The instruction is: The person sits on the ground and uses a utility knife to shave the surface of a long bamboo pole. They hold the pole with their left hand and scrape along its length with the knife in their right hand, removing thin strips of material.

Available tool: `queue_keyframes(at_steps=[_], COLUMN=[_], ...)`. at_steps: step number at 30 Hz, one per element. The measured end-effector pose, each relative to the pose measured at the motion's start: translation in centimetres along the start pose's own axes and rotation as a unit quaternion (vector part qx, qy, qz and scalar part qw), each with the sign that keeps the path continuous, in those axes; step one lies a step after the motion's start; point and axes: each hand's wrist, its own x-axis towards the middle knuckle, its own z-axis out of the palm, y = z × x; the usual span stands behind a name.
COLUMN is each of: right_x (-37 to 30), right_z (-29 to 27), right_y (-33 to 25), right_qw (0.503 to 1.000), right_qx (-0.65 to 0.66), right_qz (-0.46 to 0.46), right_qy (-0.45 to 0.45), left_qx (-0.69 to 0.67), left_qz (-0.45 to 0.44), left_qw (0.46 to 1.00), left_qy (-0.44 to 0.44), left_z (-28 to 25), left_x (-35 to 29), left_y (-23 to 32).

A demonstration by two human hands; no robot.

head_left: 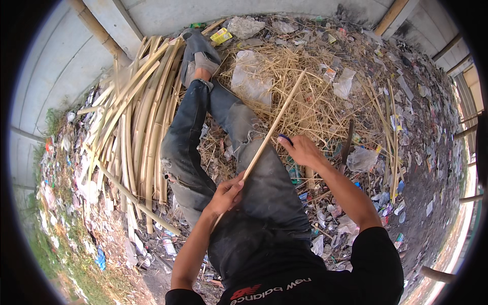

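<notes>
A long, pale bamboo strip (274,124) slants across my lap, its far end pointing up and to the right. My left hand (227,194) is closed round its lower part, and the near end runs back under my left wrist towards my waist. Just right of the strip, my right hand (304,151) is closed on a small dark blue object (285,139), pressed by the thumb. The kind of that object cannot be made out; most of it is hidden in the fist. A gap separates my right hand from the strip.
My legs (249,147) stretch forward, feet crossed. Left of them lies a pile of split bamboo (147,132). Thin shavings (300,91) cover the ground ahead and right. A dark, long piece (347,142) stands beyond my right forearm. Litter surrounds me; a pale wall (203,12) rises behind.
</notes>
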Motion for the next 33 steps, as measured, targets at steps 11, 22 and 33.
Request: queue_keyframes(at_steps=[11, 22, 33], right_x=[-4.0, -1.6, 1.1], right_z=[3.0, 3.8, 2.4], right_y=[-6.4, -4.2, -1.4], right_qw=[0.989, 0.987, 0.994], right_qx=[-0.054, -0.064, -0.033], right_qz=[-0.131, -0.149, -0.102], right_qy=[-0.051, -0.01, 0.005], left_qx=[-0.102, -0.066, -0.047], left_qz=[-0.057, -0.062, -0.064], left_qw=[0.993, 0.996, 0.996], left_qy=[-0.033, -0.026, -0.029], left_z=[-1.6, -1.0, -0.9], left_x=[0.5, 0.1, -0.2], left_y=[-1.7, -1.1, -0.8])
